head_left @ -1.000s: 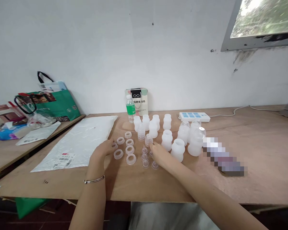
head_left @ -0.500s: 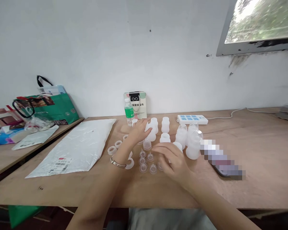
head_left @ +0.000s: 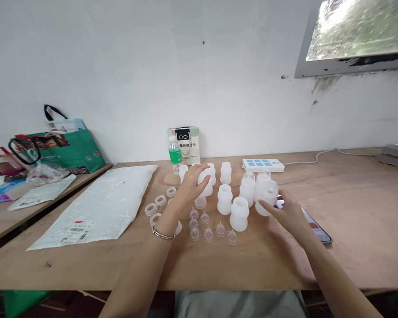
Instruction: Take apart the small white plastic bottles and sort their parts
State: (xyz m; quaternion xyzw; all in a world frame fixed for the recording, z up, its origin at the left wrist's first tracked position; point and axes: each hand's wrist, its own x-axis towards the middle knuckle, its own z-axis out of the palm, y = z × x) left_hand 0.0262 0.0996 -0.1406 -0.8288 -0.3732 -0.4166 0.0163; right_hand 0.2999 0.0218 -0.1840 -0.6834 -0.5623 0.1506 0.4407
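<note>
My left hand (head_left: 193, 182), with a bracelet on the wrist, hovers over white baby bottle bodies at the back, thumb and fingers apart. It partly hides a bottle body (head_left: 207, 189). At the right, my right hand (head_left: 287, 213) is beside a baby bottle with a clear domed cap (head_left: 268, 201); its thumb crosses the bottle's front, fingers spread at the far side. Firm contact cannot be made out. Two more capped bottles (head_left: 247, 187) stand behind. Uncapped bodies (head_left: 239, 215) stand in the middle. Several clear nipples (head_left: 208, 234) and white rings (head_left: 151, 209) lie in front and left.
A white plastic mailer (head_left: 96, 207) covers the table's left part. A phone (head_left: 318, 227) lies beyond my right forearm. At the back are a water bottle (head_left: 175, 155), a paper bag (head_left: 193, 148) and a power strip (head_left: 263, 165). A green bag (head_left: 73, 152) is far left.
My right hand has moved right, from above the nipples to the capped bottle beside the phone. My left hand stays over the back bottles. The view has shifted slightly.
</note>
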